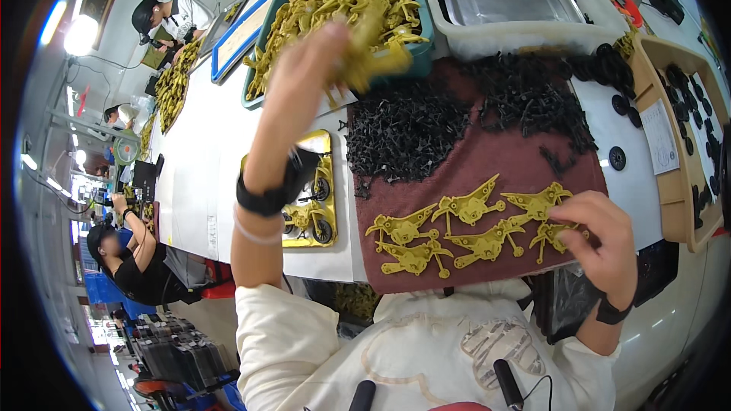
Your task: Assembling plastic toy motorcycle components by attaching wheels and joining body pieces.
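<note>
Six yel. pcs (472,207) on cloth (525,156); R hand (605,240) at one, grip unclear; L hand (316,53) holding more.

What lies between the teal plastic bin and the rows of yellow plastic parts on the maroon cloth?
The head view shows a heap of small black plastic pieces, then bare maroon cloth before the yellow parts.

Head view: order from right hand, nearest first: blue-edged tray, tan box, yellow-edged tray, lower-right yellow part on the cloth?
1. Lower-right yellow part, at the right hand
2. Tan box, right side
3. Yellow-edged tray, left
4. Blue-edged tray, upper left
</note>
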Demonstrator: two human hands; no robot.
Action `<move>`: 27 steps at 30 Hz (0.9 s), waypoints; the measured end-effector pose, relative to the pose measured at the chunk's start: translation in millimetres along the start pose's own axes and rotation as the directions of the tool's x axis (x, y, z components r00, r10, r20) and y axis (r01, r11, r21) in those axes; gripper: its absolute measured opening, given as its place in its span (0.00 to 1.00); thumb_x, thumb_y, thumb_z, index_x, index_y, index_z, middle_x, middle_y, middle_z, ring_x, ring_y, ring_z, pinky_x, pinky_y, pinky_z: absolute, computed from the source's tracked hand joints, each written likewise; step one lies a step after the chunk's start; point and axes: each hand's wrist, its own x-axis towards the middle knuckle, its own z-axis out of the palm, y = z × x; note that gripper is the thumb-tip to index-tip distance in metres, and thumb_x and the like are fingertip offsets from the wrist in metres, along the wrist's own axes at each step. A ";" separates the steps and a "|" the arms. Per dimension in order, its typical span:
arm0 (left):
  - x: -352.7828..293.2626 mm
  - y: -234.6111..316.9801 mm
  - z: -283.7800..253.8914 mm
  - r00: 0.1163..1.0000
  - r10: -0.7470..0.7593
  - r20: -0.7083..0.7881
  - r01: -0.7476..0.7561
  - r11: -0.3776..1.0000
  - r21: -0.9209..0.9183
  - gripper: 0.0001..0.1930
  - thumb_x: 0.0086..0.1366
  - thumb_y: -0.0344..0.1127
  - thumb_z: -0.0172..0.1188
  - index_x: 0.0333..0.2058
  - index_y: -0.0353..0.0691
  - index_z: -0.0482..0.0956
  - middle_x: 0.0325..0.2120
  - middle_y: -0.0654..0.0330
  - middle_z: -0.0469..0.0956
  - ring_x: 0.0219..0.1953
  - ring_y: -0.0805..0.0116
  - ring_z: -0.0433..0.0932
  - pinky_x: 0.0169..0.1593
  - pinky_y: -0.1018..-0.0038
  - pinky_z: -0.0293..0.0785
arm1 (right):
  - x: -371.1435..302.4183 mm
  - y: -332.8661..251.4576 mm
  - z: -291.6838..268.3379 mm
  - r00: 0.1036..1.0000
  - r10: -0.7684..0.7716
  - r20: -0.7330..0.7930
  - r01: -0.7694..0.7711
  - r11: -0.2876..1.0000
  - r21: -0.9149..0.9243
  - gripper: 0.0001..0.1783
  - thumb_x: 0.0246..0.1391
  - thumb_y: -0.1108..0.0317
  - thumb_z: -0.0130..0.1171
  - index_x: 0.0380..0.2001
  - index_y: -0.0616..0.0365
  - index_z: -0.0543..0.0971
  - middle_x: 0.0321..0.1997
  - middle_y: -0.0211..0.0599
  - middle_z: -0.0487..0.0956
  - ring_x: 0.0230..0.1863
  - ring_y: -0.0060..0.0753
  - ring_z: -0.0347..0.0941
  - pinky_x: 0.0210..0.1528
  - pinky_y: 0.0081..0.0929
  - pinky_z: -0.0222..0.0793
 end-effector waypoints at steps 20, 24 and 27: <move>-136.6 18.6 96.3 0.686 0.098 0.721 -0.004 0.991 -0.131 0.40 0.43 0.56 0.78 0.40 0.34 0.62 0.38 0.56 0.56 0.38 0.64 0.63 0.37 0.73 0.68 | -24.1 -29.5 69.9 0.979 -0.201 -0.017 0.178 0.817 0.548 0.24 0.44 0.67 0.71 0.46 0.53 0.75 0.36 0.34 0.80 0.34 0.37 0.79 0.34 0.30 0.73; -143.4 18.7 97.6 0.640 0.084 0.764 0.050 0.987 -0.151 0.36 0.43 0.45 0.78 0.42 0.36 0.63 0.41 0.55 0.56 0.42 0.62 0.63 0.41 0.73 0.68 | -32.5 -30.9 62.9 0.959 -0.246 0.139 0.154 0.868 0.472 0.19 0.40 0.70 0.74 0.38 0.54 0.79 0.38 0.36 0.82 0.30 0.39 0.79 0.29 0.27 0.72; -143.4 15.5 101.8 0.612 0.123 0.781 0.059 0.978 -0.201 0.36 0.40 0.40 0.76 0.43 0.36 0.63 0.43 0.55 0.57 0.43 0.61 0.62 0.44 0.71 0.68 | -40.7 -31.1 66.5 0.959 -0.257 0.116 0.164 0.842 0.514 0.16 0.41 0.71 0.72 0.35 0.54 0.77 0.38 0.33 0.80 0.26 0.35 0.77 0.25 0.26 0.70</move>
